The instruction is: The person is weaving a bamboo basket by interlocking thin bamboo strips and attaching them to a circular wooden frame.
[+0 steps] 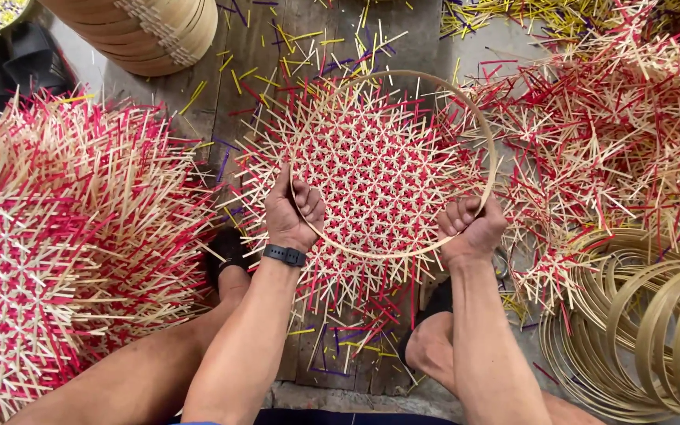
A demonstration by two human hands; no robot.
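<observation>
— Hands are both closing on the bamboo hoop [403, 79]: left hand [293, 208] and right hand [470, 224] gripping its near rim over the woven mat [371, 169].

— It's looking light, springy; the mat's loose strip ends are seeming brittle, so the rim is suiting best.

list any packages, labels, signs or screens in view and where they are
None in view: no package, label, sign or screen shows.
The closest thing is a wrist band, dark and narrow, on the left hand; any face it has cannot be seen.
Both hands, left and right hand, hold a thin bamboo hoop over a red and tan woven mat.
</observation>
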